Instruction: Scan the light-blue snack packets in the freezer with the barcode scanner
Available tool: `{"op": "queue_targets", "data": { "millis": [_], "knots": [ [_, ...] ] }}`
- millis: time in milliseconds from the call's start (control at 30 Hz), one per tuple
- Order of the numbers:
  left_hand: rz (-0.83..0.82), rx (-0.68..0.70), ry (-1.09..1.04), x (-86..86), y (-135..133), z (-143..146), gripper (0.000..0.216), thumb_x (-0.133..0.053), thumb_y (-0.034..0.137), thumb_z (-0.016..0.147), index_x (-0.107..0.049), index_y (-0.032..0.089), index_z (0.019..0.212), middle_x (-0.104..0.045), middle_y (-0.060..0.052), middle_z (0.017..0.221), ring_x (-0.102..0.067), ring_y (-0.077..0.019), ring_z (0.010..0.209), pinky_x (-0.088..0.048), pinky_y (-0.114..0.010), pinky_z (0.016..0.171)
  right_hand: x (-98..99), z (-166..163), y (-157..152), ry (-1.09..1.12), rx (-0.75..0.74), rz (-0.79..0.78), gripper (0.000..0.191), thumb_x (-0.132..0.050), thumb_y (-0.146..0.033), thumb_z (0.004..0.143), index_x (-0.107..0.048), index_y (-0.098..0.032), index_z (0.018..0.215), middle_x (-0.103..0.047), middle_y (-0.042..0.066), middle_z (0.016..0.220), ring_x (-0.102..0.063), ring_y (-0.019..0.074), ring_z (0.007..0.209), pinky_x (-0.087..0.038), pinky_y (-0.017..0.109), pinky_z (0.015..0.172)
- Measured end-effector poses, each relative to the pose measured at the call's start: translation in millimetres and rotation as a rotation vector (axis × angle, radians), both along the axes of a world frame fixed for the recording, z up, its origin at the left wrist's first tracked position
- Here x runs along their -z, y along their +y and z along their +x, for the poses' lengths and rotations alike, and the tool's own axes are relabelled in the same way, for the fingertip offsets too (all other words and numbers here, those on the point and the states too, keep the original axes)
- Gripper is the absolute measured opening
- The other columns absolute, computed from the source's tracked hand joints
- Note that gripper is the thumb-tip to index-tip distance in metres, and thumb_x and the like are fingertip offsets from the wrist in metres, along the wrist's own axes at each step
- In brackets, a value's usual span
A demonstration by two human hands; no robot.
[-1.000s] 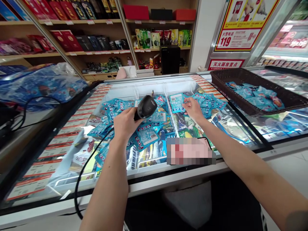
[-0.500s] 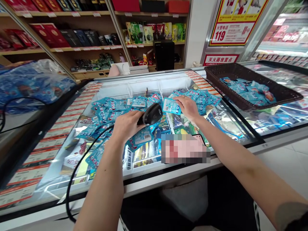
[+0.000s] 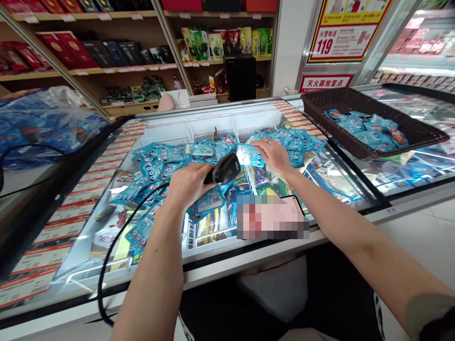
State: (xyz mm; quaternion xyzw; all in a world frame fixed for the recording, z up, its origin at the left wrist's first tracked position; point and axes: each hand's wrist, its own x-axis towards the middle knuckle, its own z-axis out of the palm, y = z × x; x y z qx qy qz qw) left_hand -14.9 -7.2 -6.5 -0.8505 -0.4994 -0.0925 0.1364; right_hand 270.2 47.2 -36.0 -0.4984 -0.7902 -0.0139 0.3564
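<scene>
My left hand is closed round the grip of a black corded barcode scanner, whose head points at a light blue packet. My right hand pinches that packet by its right edge and holds it tilted just in front of the scanner, over the open chest freezer. The packet's face is lit bright. Several more blue packets lie heaped in the freezer on both sides of a white wire divider.
The scanner's black cable loops down over the freezer's front edge. A dark wicker basket with more blue packets sits on the glass lid at right. A blurred phone lies on the front rim. A plastic bag lies left; shelves stand behind.
My right hand lifted a blue packet from the pile and brought it left to the scanner. The scanner dropped and tilted toward the packet, which now glows bright.
</scene>
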Motion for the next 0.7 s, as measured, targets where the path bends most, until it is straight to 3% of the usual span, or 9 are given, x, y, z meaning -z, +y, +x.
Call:
{"op": "queue_targets", "data": {
  "millis": [267,433,567,700],
  "knots": [
    [-0.005,-0.026,-0.029,-0.5,-1,1,0.037,-0.054,0.043,0.086,-0.062,0.023,0.117,-0.069,-0.008,0.107,-0.065,-0.0270,0.099,-0.041,-0.032,0.070,-5.8,0,-4,0.084,0.007,0.003,0.035,-0.034,-0.028,0.100,-0.061,-0.023,0.121,-0.067,0.004,0.116,-0.060,0.0217,0.106,-0.044,0.033,0.090],
    [0.071,-0.142,-0.112,2.5,1,-4,0.040,-0.055,0.046,0.085,-0.062,0.024,0.119,-0.069,-0.007,0.108,-0.064,-0.0275,0.102,-0.041,-0.032,0.069,-6.5,9,2,0.125,0.094,-0.014,0.035,-0.031,-0.026,0.100,-0.064,-0.022,0.111,-0.068,0.006,0.109,-0.061,0.0220,0.102,-0.045,0.033,0.090],
    [0.104,-0.246,-0.150,4.9,3,-8,0.043,-0.055,0.049,0.085,-0.061,0.024,0.120,-0.068,-0.008,0.110,-0.063,-0.0291,0.103,-0.040,-0.032,0.069,1.9,15,11,-0.002,0.148,-0.013,0.040,-0.033,-0.036,0.099,-0.066,-0.017,0.112,-0.066,0.012,0.106,-0.058,0.0268,0.102,-0.043,0.040,0.094],
    [0.117,-0.326,-0.193,4.9,4,-13,0.042,-0.054,0.048,0.085,-0.060,0.023,0.118,-0.068,-0.010,0.109,-0.061,-0.0303,0.103,-0.041,-0.033,0.072,6.5,16,12,-0.160,0.153,-0.007,0.048,-0.052,-0.053,0.089,-0.066,-0.014,0.114,-0.064,0.016,0.107,-0.052,0.0328,0.106,-0.039,0.050,0.097]
  ]
}}
